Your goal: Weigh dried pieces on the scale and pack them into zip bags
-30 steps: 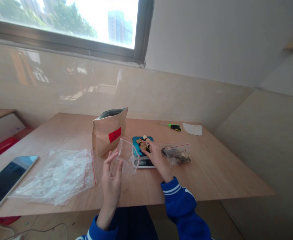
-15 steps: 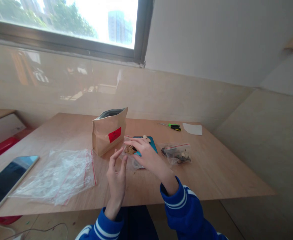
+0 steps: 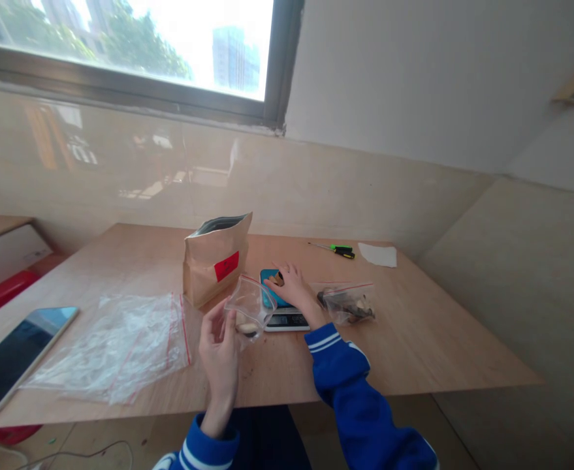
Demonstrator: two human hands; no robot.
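Low in the frame, left of centre, my left hand (image 3: 221,352) is pinching the near edge of a small clear bag (image 3: 250,297), thumb and fingers almost closed. A few pale and dark pieces (image 3: 247,328) are sitting in the bottom of it. The phone (image 3: 22,359) is lying at the lower left, beside a heap of empty clear bags (image 3: 120,339).

Near the centre, my right hand (image 3: 296,290) is reaching over the scale (image 3: 289,320), fingers part-curled and a little spread around the dried bits (image 3: 275,279) on its blue top; whether they are gripping any, I cannot tell. For good work here, I should be lifting lightly with the fingertips, not pressing on the scale, and holding the bag's mouth wide and tilted towards it so crumbs are falling inside.

Just right of centre, a filled bag (image 3: 350,303) is lying on the table (image 3: 414,352). A paper pouch (image 3: 213,261) is standing open behind my left hand. Farther back, right of centre, screwdrivers (image 3: 343,251) are lying beside a white paper scrap (image 3: 379,254).
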